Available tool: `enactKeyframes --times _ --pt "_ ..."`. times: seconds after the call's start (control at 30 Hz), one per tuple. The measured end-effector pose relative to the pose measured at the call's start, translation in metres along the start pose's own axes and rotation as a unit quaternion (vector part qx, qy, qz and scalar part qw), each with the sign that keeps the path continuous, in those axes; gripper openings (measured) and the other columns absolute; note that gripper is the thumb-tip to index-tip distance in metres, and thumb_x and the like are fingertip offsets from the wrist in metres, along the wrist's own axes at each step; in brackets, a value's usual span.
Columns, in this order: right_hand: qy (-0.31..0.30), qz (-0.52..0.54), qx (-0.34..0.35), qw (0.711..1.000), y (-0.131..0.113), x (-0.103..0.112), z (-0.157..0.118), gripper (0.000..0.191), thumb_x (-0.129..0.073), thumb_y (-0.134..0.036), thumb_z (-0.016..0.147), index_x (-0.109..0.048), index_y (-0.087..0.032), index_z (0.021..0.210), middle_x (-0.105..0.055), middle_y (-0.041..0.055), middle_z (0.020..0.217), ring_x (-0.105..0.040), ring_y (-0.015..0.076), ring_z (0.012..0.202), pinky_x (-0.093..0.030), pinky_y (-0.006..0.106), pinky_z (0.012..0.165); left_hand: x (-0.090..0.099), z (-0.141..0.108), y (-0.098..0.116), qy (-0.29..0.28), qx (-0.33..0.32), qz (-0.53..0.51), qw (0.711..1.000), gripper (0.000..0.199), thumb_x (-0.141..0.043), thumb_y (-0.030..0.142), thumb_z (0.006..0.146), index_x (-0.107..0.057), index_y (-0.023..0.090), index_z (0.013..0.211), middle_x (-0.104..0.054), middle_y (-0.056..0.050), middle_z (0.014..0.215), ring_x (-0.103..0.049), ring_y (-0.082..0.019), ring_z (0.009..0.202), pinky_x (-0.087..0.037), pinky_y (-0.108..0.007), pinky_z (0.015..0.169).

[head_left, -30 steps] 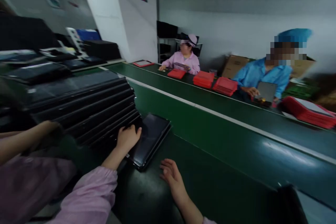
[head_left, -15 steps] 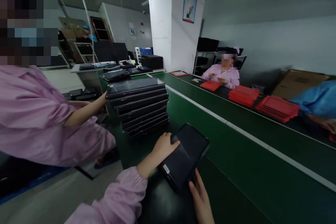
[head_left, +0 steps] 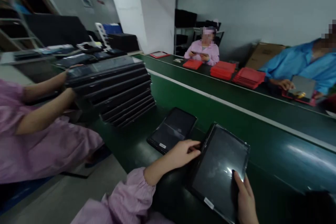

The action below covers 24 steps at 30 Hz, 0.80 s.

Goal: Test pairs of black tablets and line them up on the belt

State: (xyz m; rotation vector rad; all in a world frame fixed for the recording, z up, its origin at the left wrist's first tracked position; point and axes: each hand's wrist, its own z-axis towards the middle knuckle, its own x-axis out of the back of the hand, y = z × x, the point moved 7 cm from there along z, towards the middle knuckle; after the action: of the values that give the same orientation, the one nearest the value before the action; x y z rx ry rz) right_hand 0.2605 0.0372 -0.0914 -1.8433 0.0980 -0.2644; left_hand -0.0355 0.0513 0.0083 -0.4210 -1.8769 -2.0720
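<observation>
A black tablet in clear film, with a small white label on its lower edge, is tilted up in front of me. My right hand grips its right side, thumb over the screen face and fingers behind. At its left edge, the thumb and fingertips of my left hand pinch the side. Another black tablet, also labelled, lies flat on the green work surface just beyond my left hand. Further left rises a tall stack of black tablets.
A co-worker's arms in pink sleeves reach to the stack from the left. Red stacks line the far side, where two more people sit. A white line runs along the bench. A dark object sits at lower right.
The tablet that both hands held now lies on the surface to the left. My hands have shifted right to another tablet. The view has turned right, and the co-worker's hands are on the stack.
</observation>
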Motion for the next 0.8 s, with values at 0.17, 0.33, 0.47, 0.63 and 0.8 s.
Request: enactKeyframes --times 0.17,0.33,0.47,0.63,0.8 --pt "0.168 -0.102 -0.047 0.979 0.020 0.088 -0.023 0.082 -0.070 -0.075 0.081 -0.066 -0.026 0.147 -0.083 0.0056 0.102 -0.079 0.0362 0.100 -0.067 0.050 0.086 0.068 0.024 -0.063 0.139 0.072 0.107 0.982 0.042 -0.060 0.033 0.090 -0.073 0.020 0.128 -0.065 -0.018 0.146 -0.048 -0.038 0.150 -0.028 -0.062 0.130" --pt "0.209 -0.233 0.118 0.942 -0.011 0.104 -0.019 0.076 -0.061 -0.075 0.087 -0.066 -0.022 0.142 -0.075 0.0125 0.127 -0.068 0.0399 0.123 -0.061 0.054 0.097 0.084 0.027 -0.102 0.145 0.177 0.209 0.951 0.078 -0.053 0.047 0.092 -0.046 0.005 0.157 -0.055 -0.030 0.155 -0.048 -0.045 0.150 -0.034 -0.065 0.125" --pt "0.199 -0.356 0.230 0.884 -0.042 0.085 -0.013 0.075 -0.054 -0.072 0.094 -0.060 -0.020 0.148 -0.061 0.0212 0.147 -0.057 0.0444 0.137 -0.056 0.062 0.103 0.053 0.025 -0.096 0.116 0.198 0.284 0.931 0.094 -0.056 0.059 0.089 -0.038 0.003 0.163 -0.035 -0.034 0.170 -0.033 -0.053 0.158 -0.029 -0.074 0.123" --pt "0.209 -0.300 0.162 0.916 -0.040 0.074 -0.004 0.085 -0.056 -0.079 0.088 -0.059 -0.020 0.149 -0.061 0.0192 0.148 -0.062 0.0431 0.132 -0.057 0.060 0.102 -0.003 0.080 -0.070 -0.011 0.039 0.357 0.933 0.080 -0.060 0.056 0.088 -0.056 0.011 0.153 -0.044 -0.025 0.169 -0.032 -0.050 0.159 -0.030 -0.070 0.125" --pt "0.233 -0.207 0.058 0.948 -0.026 0.085 -0.002 0.101 -0.064 -0.085 0.076 -0.054 -0.022 0.154 -0.065 0.0191 0.148 -0.063 0.0446 0.132 -0.055 0.060 0.104 -0.019 0.135 -0.061 -0.005 -0.023 0.353 0.935 0.060 -0.055 0.040 0.090 -0.066 0.011 0.142 -0.066 -0.021 0.150 -0.051 -0.041 0.149 -0.035 -0.057 0.127"
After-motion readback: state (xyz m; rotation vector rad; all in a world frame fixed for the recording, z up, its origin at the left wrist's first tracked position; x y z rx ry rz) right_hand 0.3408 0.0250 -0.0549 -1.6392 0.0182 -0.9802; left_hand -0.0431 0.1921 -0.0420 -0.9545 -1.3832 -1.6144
